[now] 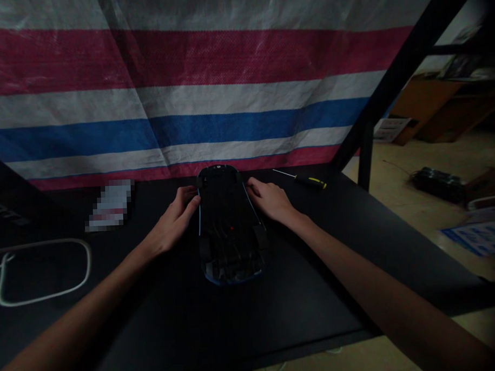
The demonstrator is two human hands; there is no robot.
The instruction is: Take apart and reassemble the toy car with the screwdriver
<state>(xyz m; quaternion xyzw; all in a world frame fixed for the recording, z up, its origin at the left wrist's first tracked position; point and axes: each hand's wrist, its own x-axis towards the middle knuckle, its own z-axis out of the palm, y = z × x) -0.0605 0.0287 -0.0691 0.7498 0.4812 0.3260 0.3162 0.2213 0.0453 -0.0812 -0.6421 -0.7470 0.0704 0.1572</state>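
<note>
A toy car [227, 208] lies upside down on the black table [162, 307], its dark underside and wheels facing up and a blue edge showing along the body. My left hand [179, 216] grips its left side, with the thumb along the edge and the other fingers curled. On the opposite side my right hand [271, 200] holds the car's right edge, its fingertips partly hidden behind the body. Beyond my right hand lies a screwdriver [311, 181] with a black and yellow handle, its thin shaft pointing to the back left.
A white cable [89, 261] loops over the table's left side. Behind it lies a pale, pixelated item [112, 204]. A striped plastic sheet [228, 99] hangs along the back edge, and a black frame post [366, 157] stands at the right. Papers [482, 234] lie on the floor.
</note>
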